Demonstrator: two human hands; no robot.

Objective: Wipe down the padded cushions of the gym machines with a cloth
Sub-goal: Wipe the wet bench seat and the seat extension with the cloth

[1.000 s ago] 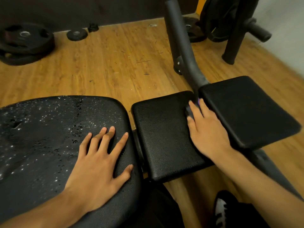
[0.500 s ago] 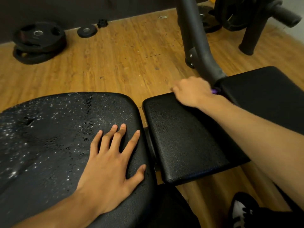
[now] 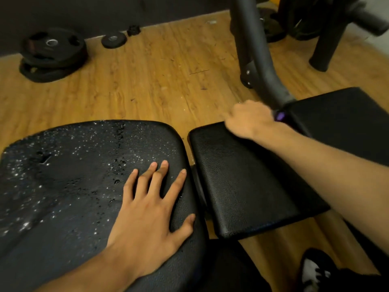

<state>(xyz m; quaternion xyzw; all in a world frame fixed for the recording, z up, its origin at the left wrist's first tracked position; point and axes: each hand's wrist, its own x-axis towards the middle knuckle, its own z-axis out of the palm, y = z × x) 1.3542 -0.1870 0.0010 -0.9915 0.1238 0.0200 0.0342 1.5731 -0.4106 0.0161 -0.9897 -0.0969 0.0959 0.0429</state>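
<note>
My left hand (image 3: 147, 216) lies flat in the lower middle of the frame, fingers straight and spread, pressing down on the big cushion (image 3: 63, 197) that fills the lower left. I think I lean on it there to hold myself steady while my other arm reaches far out. That big cushion is covered in little water drops (image 3: 120, 163), so it looks sprayed and ready for wiping, but not yet wiped. My right hand (image 3: 250, 119) is in the middle right of the frame, at the far edge of the small cushion (image 3: 248, 186), just by the grey metal post (image 3: 254, 60). It is blurry. The fingers look curled, but I cannot tell if they grip anything. A small purple bit (image 3: 280, 116) pokes out right beside it. It may be the cloth, bunched up, but it is too small to be sure. I see no other cloth. The small cushion looks dry, and so does the third cushion (image 3: 341, 123) at the right edge. Black weight plates (image 3: 52, 53) lie on the wooden floor (image 3: 147, 81) in the upper left, well apart from me. My guess is that the wiping has barely begun.
</note>
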